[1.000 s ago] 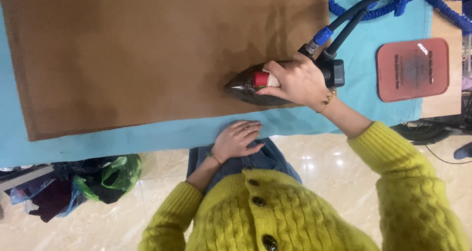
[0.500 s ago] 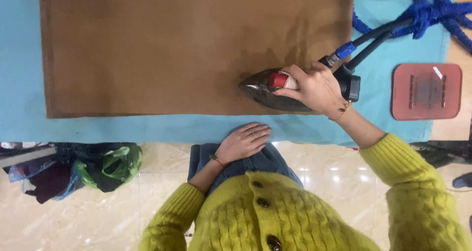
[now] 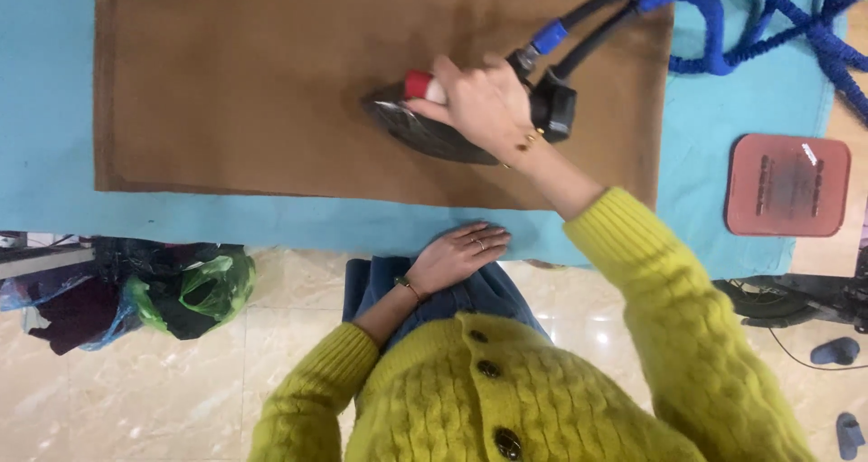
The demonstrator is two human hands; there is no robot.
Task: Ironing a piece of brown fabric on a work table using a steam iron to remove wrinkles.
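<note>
Right hand [image 3: 484, 105] grip closed round iron [image 3: 434, 132] handle on brown cloth [image 3: 271, 82]; left hand [image 3: 457, 256] flat, open, holding nothing.

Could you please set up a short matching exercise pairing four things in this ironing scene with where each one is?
Things:
1. iron
2. left hand
3. red rest pad
4. green plastic bag

Places:
A. on the tiled floor below the table edge
B. on the brown cloth, gripped by the right hand
C. on the blue cover, right of the cloth
D. flat at the table's near edge

Pairs: 1-B, 2-D, 3-C, 4-A
</note>
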